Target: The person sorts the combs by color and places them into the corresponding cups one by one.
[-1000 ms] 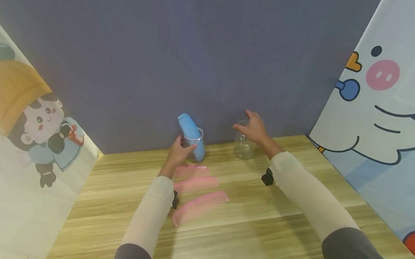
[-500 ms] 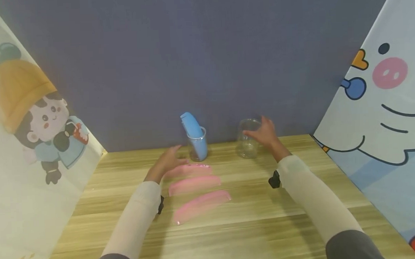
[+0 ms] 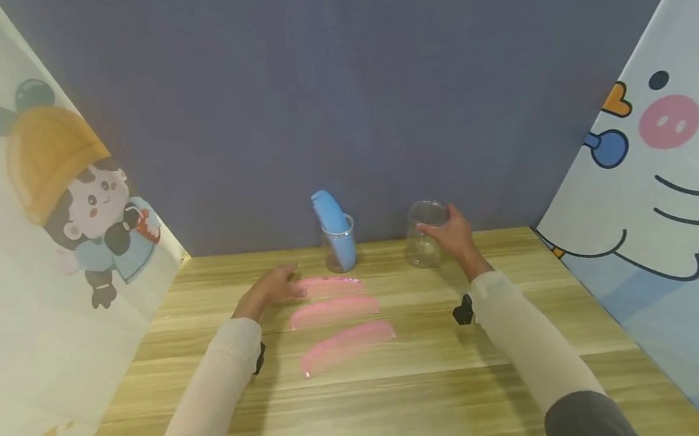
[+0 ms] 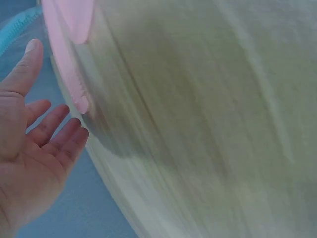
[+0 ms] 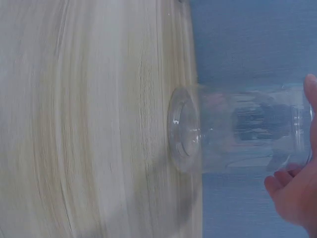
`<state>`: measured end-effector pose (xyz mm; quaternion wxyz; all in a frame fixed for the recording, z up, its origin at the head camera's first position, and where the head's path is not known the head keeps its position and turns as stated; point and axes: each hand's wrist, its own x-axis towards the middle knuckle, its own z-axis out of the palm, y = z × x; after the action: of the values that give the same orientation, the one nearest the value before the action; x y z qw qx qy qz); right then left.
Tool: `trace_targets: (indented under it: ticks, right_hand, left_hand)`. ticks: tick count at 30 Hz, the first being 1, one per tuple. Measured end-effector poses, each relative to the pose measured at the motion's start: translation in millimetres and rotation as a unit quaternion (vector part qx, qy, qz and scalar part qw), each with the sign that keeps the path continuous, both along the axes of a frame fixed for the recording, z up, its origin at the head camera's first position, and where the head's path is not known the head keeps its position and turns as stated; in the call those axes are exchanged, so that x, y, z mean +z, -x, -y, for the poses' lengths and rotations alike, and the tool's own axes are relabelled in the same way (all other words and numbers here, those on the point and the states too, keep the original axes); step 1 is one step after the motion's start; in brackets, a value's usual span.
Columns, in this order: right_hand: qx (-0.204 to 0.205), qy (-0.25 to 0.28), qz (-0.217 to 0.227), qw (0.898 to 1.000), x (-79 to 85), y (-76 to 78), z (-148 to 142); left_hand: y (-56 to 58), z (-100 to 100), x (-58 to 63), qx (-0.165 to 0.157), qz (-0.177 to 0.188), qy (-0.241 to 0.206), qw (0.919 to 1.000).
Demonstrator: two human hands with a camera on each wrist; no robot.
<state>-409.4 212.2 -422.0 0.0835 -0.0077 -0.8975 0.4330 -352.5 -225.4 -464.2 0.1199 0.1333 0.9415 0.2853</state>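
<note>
My left hand (image 3: 272,288) reaches to the left end of the farthest pink comb (image 3: 333,286), fingers relaxed and holding nothing. In the left wrist view, its fingertips sit right beside the tip of a pink comb (image 4: 69,64). Two more pink combs, a middle one (image 3: 337,309) and a nearer one (image 3: 348,345), lie on the table below it. My right hand (image 3: 456,236) grips a clear jar (image 3: 422,250) near its rim, thumb on one side and fingers on the other. The jar (image 5: 237,129) stands upright on the table.
A second clear cup (image 3: 331,261) stands at the back, left of the jar, with a blue comb (image 3: 330,212) leaning in it. A dark panel (image 3: 344,101) rises behind the wooden table (image 3: 427,384). Printed panels flank both sides.
My left hand has left the cup with the blue comb and moved left and nearer, beside the farthest pink comb. My right hand has lowered slightly along the jar's right side.
</note>
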Motion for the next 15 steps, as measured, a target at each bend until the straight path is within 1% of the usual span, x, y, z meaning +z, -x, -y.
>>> trace_targets:
  ticks: [2, 6, 9, 11, 13, 15]
  right_hand:
    - [-0.007, -0.004, -0.015, 1.0, -2.5, 1.3, 0]
    - [-0.011, -0.009, -0.031, 0.999, -5.2, 4.9, 1]
    - [-0.008, -0.008, -0.029, 1.0, -5.7, 6.4, 1]
    - [-0.005, -0.003, -0.023, 1.0, -5.8, 6.0, 1]
    - [-0.008, -0.003, -0.019, 1.0, -6.2, 5.1, 0]
    - [-0.012, -0.007, -0.019, 1.0, -6.5, 3.7, 0]
  left_hand:
    - [-2.0, 0, -2.8, -0.001, -0.002, 0.01, 0.9999]
    - [-6.0, 2, -3.8, 0.004, -0.005, 0.031, 0.9995]
    - [-7.4, 4, -3.6, 0.008, -0.009, 0.054, 0.9985]
    - [-7.3, 7, -5.4, 0.007, -0.02, 0.071, 0.9972]
    - [-7.2, 9, -8.5, 0.006, -0.03, 0.078, 0.9965]
    - [-8.2, 11, -12.4, 0.003, -0.042, 0.076, 0.9962]
